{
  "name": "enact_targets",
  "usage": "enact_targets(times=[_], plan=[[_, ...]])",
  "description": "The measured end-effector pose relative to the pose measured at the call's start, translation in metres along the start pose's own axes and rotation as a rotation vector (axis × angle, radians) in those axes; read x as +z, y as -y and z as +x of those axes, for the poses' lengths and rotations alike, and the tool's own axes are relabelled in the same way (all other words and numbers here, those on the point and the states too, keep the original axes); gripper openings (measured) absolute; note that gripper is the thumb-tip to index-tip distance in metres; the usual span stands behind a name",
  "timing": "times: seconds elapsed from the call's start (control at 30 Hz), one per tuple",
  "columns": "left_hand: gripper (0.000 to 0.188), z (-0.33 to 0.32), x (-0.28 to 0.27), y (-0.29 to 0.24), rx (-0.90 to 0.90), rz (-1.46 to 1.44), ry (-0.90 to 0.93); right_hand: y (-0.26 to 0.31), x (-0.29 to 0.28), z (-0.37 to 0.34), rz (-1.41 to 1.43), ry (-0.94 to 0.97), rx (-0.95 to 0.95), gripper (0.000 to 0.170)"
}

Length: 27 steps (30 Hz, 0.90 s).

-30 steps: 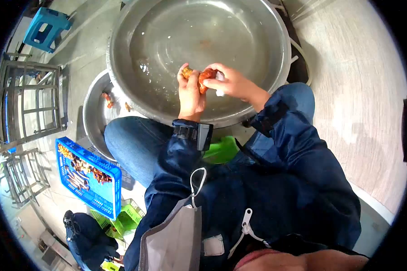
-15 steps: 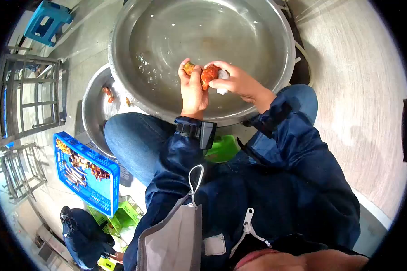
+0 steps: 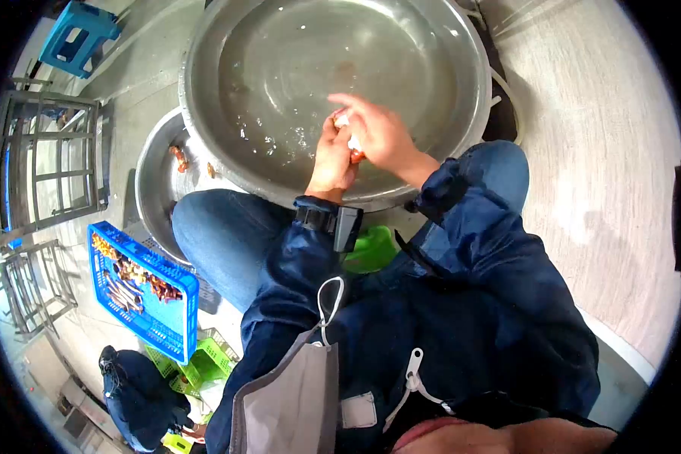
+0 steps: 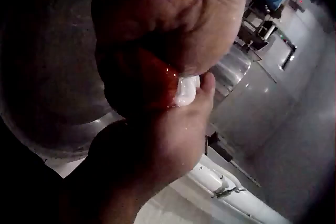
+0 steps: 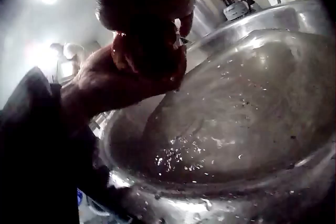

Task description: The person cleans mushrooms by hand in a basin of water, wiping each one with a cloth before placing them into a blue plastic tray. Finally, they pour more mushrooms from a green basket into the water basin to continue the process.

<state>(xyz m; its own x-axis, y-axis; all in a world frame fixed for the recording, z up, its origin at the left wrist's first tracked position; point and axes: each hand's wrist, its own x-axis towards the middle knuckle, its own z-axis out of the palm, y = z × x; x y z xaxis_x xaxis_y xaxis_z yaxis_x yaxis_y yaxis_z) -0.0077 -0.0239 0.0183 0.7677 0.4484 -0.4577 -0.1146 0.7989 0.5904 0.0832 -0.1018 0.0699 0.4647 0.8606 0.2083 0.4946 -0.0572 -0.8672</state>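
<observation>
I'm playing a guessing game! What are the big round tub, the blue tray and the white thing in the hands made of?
Big round tub: looks like metal, smooth and shiny; its grey sides catch glints.
Blue tray: probably plastic; its slotted walls are one even blue.
White thing: perhaps wet cloth or foam, but I can't tell; only a rounded, glossy lump shows.

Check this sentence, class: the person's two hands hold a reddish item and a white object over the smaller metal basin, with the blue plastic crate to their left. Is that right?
No, one detail is off: the left hand and right hand hold the reddish item and white object over the larger metal basin, as the head view shows. The rest stands.
</observation>
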Motion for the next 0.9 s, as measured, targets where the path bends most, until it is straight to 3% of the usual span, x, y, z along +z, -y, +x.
enact_targets(times=[0.07,0.17,0.23,0.27,0.3,0.4,0.67,0.7,0.83,0.9], plan=[[0.034,0.001,0.002,0.003,0.064,-0.024,0.087,-0.007,-0.008,0.005,0.078,-0.034,0.121,0.034],[0.034,0.002,0.000,-0.003,0.028,-0.008,0.039,0.006,-0.015,0.004,0.174,-0.052,0.146,0.033],[0.035,0.002,-0.002,-0.005,0.045,-0.078,0.044,0.005,-0.002,0.001,-0.245,-0.043,-0.214,0.032],[0.025,-0.002,-0.006,-0.005,0.036,0.098,0.049,0.006,0.002,-0.001,-0.452,-0.039,-0.390,0.032],[0.028,-0.002,-0.004,-0.001,0.041,0.097,0.032,0.007,-0.003,-0.002,-0.276,0.021,-0.265,0.032],[0.035,-0.003,0.010,0.001,0.041,0.059,-0.010,-0.011,0.000,0.001,0.045,-0.094,-0.084,0.032],[0.039,0.006,-0.010,-0.001,0.022,0.004,0.040,-0.011,0.009,-0.006,-0.134,-0.019,-0.167,0.034],[0.038,-0.002,0.001,-0.002,0.018,0.006,0.019,-0.010,0.005,-0.004,0.074,-0.063,-0.120,0.034],[0.036,-0.001,0.004,-0.002,0.007,0.002,0.029,-0.019,-0.012,0.007,-0.023,-0.146,-0.010,0.034],[0.040,0.011,-0.017,0.009,0.091,0.060,0.069,-0.005,-0.007,-0.001,0.041,-0.037,-0.040,0.034]])
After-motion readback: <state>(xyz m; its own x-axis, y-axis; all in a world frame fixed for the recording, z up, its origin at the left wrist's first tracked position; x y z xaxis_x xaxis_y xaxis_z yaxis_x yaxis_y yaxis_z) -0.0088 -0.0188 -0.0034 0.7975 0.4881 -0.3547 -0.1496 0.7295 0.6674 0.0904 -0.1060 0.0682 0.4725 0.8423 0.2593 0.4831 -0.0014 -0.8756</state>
